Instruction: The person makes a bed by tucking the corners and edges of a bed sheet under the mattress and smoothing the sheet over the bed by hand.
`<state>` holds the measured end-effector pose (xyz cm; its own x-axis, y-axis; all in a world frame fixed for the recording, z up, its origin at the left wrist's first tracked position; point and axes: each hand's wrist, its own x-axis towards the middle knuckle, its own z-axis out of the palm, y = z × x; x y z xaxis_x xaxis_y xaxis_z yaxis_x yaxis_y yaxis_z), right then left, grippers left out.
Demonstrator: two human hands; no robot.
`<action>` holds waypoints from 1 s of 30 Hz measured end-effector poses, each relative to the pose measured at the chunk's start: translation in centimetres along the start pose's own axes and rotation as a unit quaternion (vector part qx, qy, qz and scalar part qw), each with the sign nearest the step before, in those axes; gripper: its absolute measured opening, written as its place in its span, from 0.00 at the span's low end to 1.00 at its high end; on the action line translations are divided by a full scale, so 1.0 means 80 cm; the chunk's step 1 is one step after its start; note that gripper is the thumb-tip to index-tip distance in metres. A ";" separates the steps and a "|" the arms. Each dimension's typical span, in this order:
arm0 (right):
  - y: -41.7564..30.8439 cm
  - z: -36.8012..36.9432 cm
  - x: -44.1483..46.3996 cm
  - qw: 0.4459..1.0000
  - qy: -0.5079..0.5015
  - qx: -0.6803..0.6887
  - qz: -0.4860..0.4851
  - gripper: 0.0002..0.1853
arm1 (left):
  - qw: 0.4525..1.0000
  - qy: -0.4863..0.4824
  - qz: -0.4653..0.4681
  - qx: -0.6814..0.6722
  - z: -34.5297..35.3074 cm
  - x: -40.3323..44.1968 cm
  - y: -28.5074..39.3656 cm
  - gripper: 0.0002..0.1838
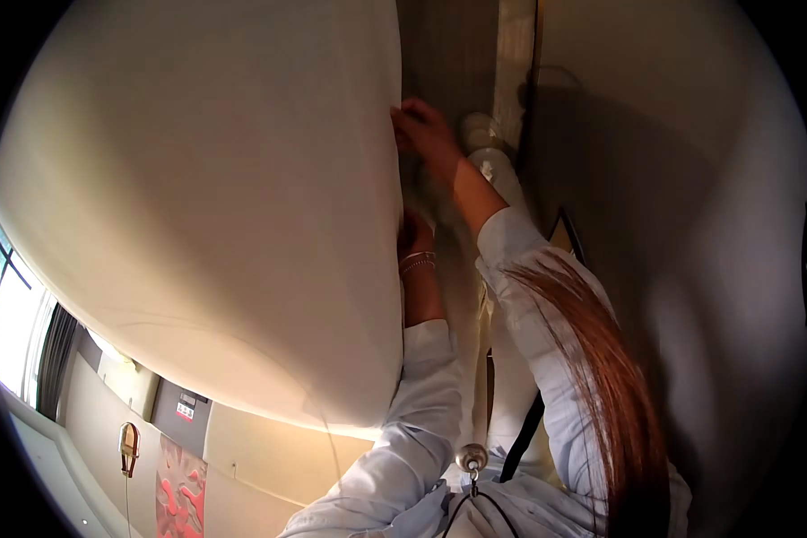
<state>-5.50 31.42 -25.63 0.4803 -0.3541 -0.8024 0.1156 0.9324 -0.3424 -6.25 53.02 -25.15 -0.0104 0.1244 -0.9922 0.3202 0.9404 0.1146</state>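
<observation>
A smooth white bed sheet covers a large mattress that fills the left half of the view. At its long side edge, my right hand is closed, thumb and fingers pinching the sheet's border. Nearer to me, my left hand, with a thin bracelet at the wrist, is curled against the same edge. Its fingertips are in shadow and partly hidden by the mattress side, but the fingers look closed on the sheet.
A narrow strip of dark floor runs between the bed and a wall on the right. Long hair hangs over my right sleeve. A window, a dark curtain, a wall lamp and a red patterned panel appear at lower left.
</observation>
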 end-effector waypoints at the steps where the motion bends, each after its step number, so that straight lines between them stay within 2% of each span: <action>1: 0.000 0.002 0.002 0.999 0.016 -0.010 -0.027 0.10 | 1.000 -0.008 -0.022 -0.004 0.001 0.001 -0.002 0.17; 3: 0.003 0.006 0.006 0.998 0.030 -0.023 -0.058 0.10 | 0.999 -0.019 -0.048 -0.011 0.008 -0.011 -0.021 0.17; 5: 0.017 0.010 0.008 0.987 0.139 0.032 -0.072 0.12 | 0.997 -0.033 0.023 0.060 0.017 -0.022 -0.036 0.17; 6: 0.021 0.015 -0.010 0.987 0.139 0.031 -0.073 0.12 | 0.997 -0.032 0.022 0.060 0.019 -0.043 -0.041 0.17; 8: 0.035 0.014 -0.030 0.950 0.194 -0.139 -0.202 0.14 | 0.992 0.009 0.107 0.070 0.028 -0.061 -0.060 0.17; 9: 0.039 0.017 -0.045 0.949 0.195 -0.141 -0.202 0.14 | 0.991 0.009 0.110 0.073 0.027 -0.062 -0.060 0.16; 12: 0.035 0.039 -0.088 0.972 0.152 -0.069 -0.167 0.13 | 0.994 -0.007 0.087 0.072 0.028 -0.059 -0.054 0.16; 14: 0.011 0.054 -0.106 0.991 0.110 -0.032 -0.072 0.14 | 0.995 -0.022 0.065 0.076 0.023 -0.058 -0.047 0.16; 15: 0.018 0.045 -0.097 0.991 0.110 -0.031 -0.070 0.14 | 0.995 -0.026 0.056 0.077 0.021 -0.057 -0.044 0.16; 17: 0.030 0.022 -0.072 0.998 0.018 -0.039 -0.053 0.16 | 0.995 -0.036 0.041 0.081 0.017 -0.053 -0.038 0.15; 18: 0.018 0.021 -0.071 0.998 0.019 -0.037 -0.052 0.16 | 0.995 -0.040 0.033 0.084 0.017 -0.051 -0.036 0.15; 20: -0.005 0.010 -0.065 0.993 -0.046 0.045 0.102 0.20 | 0.994 -0.050 0.020 0.092 0.015 -0.043 -0.034 0.15; 21: -0.008 0.007 -0.062 0.992 -0.048 0.042 0.106 0.20 | 0.994 -0.055 0.014 0.090 0.015 -0.038 -0.035 0.15; 23: -0.025 0.007 -0.058 0.985 -0.097 0.004 0.143 0.29 | 0.994 -0.064 0.003 0.091 0.014 -0.033 -0.038 0.15; 24: -0.038 0.012 -0.060 0.986 -0.095 0.005 0.138 0.29 | 0.993 -0.068 -0.001 0.097 0.015 -0.034 -0.037 0.15; 26: -0.060 0.035 -0.083 0.980 -0.128 0.002 0.153 0.37 | 0.989 -0.074 -0.016 0.124 0.017 -0.050 -0.037 0.14; 30: -0.070 0.051 -0.079 0.973 -0.159 0.023 0.163 0.41 | 0.986 -0.087 -0.033 0.137 0.017 -0.060 -0.032 0.14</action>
<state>-5.62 28.73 -16.59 0.7415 -0.0049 -0.6709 -0.0527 0.9965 -0.0655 -5.75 49.60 -20.72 0.1163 -0.0126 -0.9931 0.5684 0.8208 0.0562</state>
